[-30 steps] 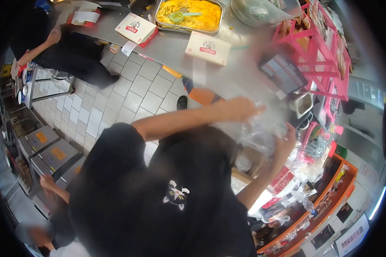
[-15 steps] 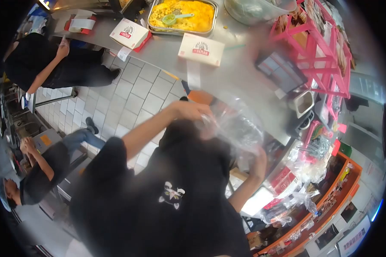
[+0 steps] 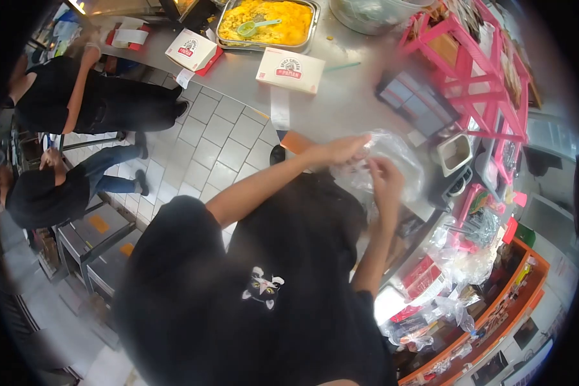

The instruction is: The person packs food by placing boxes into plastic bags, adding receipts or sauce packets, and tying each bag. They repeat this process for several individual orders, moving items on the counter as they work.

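A clear plastic bag (image 3: pixel 395 151) hangs crumpled between my hands, over the metal counter's edge. My left hand (image 3: pixel 347 151) reaches in from the left, its fingers closed on the bag's upper edge. My right hand (image 3: pixel 386 180) is raised close beside it, with fingers pinched at the bag's near side. Beyond my hands, a white printed carton (image 3: pixel 289 71) stands on the counter with a paper slip (image 3: pixel 280 109) hanging from it. A second carton (image 3: pixel 191 50) in a red-edged wrap is to its left.
A metal tray (image 3: pixel 267 24) of yellow food holds a pale green spoon. A tablet (image 3: pixel 415 96) and pink rack (image 3: pixel 463 64) stand at the right. An orange shelf (image 3: pixel 495 309) and loose plastic bags (image 3: pixel 453 305) are lower right. Two people (image 3: pixel 38 186) (image 3: pixel 51 96) are at the left.
My hands have moved up and closer together, and the bag has shifted right with them. At the left, one person now stands nearer the other, who has raised an arm.
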{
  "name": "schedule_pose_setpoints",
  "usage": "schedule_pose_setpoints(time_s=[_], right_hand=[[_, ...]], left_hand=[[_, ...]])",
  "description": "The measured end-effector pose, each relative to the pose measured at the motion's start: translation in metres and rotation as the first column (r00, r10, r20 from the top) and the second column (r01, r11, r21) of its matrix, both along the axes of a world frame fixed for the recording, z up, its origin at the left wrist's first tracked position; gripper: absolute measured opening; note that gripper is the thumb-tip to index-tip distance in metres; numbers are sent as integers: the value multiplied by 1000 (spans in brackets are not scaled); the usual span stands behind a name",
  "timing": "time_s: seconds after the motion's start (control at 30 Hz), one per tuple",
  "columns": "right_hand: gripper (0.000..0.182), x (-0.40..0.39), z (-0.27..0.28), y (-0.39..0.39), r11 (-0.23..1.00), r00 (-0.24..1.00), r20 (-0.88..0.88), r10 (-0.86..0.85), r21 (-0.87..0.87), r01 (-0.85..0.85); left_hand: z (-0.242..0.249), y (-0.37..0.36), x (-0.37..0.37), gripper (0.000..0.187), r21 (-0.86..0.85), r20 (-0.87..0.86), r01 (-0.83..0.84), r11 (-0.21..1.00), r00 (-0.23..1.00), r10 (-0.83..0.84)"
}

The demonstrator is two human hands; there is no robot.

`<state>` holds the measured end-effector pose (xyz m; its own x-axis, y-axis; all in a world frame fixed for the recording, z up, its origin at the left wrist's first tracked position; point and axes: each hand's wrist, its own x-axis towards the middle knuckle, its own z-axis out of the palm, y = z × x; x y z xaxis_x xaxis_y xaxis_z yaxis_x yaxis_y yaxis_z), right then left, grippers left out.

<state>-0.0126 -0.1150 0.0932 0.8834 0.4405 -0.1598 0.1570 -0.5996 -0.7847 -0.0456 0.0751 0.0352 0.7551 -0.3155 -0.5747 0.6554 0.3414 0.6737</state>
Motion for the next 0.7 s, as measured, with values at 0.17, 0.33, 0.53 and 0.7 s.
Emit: schedule_pose_setpoints(time_s=[0.17, 0.33, 0.53, 0.7], right_hand=[[43, 67, -98, -23, 730, 896, 281, 343, -680, -66], [55, 86, -121, -43, 735, 786, 260, 560, -593, -328], [48, 101, -83, -47, 532, 763, -115, 636, -651, -541], [46, 108, 16, -108, 796, 854, 70, 515, 331, -507]], left_hand=[[5, 64, 24, 38, 657, 93, -30, 753, 995, -41], [-17, -16, 35, 22, 611, 652, -766, 198, 347, -674], [-57, -27, 65, 93, 966, -245, 98, -239, 648, -721], [-34, -41, 67, 115, 963, -188, -27, -269, 645, -741]])
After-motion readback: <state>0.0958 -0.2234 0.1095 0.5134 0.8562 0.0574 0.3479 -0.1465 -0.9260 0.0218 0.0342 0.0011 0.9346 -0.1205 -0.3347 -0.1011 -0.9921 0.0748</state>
